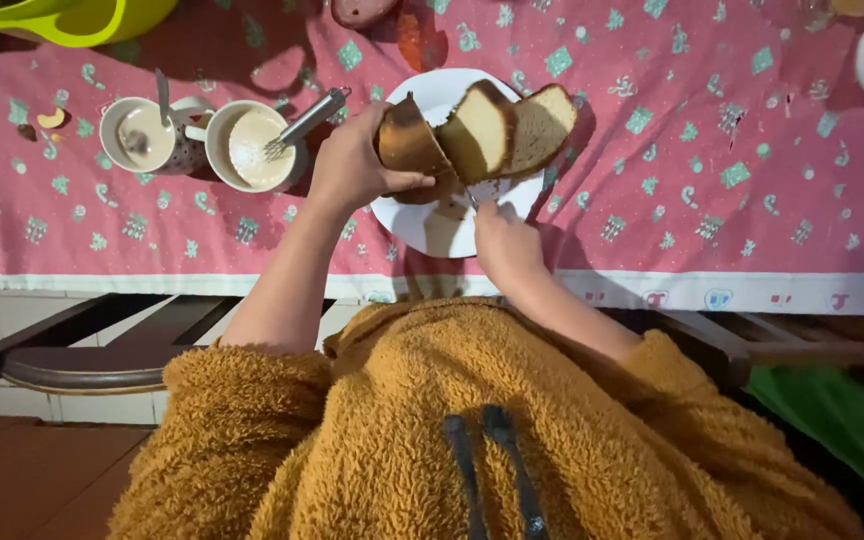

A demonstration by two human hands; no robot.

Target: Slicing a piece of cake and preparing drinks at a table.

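The left hand [352, 165] clasps a brown-crusted loaf [412, 145] over a white plate [432, 225]; two pale, spongy slices [507, 130] lean just right. The right hand [505, 240], below, pinches a knife [470, 197].

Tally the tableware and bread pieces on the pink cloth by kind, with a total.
Bread pieces: 3 (loaf end held by the left hand, two slices)
White cups: 2
White plate: 1
Total: 6
The right hand is at the plate.
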